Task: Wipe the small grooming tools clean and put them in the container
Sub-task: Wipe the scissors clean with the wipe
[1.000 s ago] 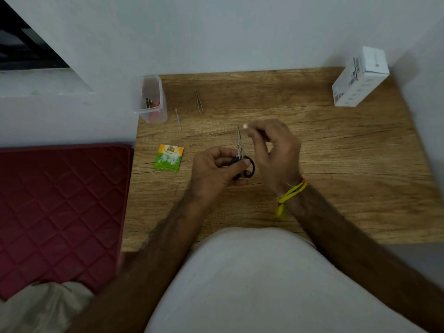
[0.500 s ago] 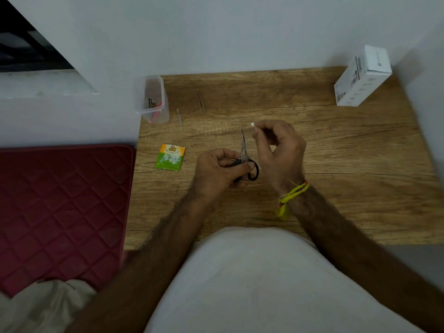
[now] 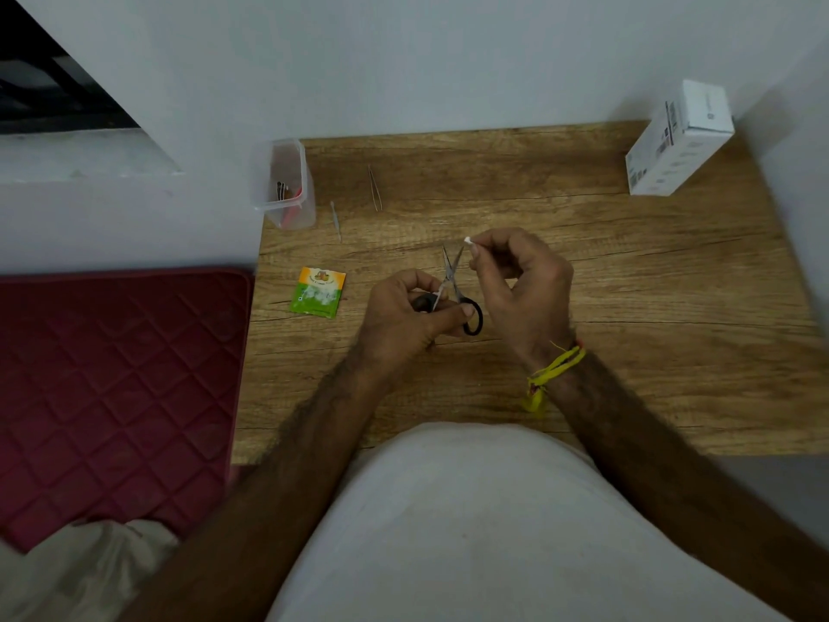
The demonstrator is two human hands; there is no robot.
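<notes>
I see the left hand point(image 3: 403, 314) curled around the black handles of a small pair of scissors point(image 3: 454, 289), thumb pressed across one loop, with the blades parted in a narrow V that points away from the body. The right hand point(image 3: 525, 289) sits just beside the blade tips, its thumb and forefinger pinched closed on a tiny white bit point(image 3: 467, 240) (a swab or a scrap of wipe, I cannot tell which); the other fingers are loosely curled. A yellow thread band point(image 3: 554, 368) circles the right wrist.

Both hands hover over the wooden table point(image 3: 628, 307), near its middle. At the far left corner of the table stands the clear plastic container point(image 3: 285, 184), upright, with a few small items already inside, one of them red. Just beside it on the wood lies a thin metal pick point(image 3: 335, 220), and a little further right a pair of tweezers point(image 3: 375, 188), both apart from the container. A green and orange sachet point(image 3: 318, 291) lies flat to the left of the hands. A white box point(image 3: 677, 141) rests at the far right corner.
</notes>
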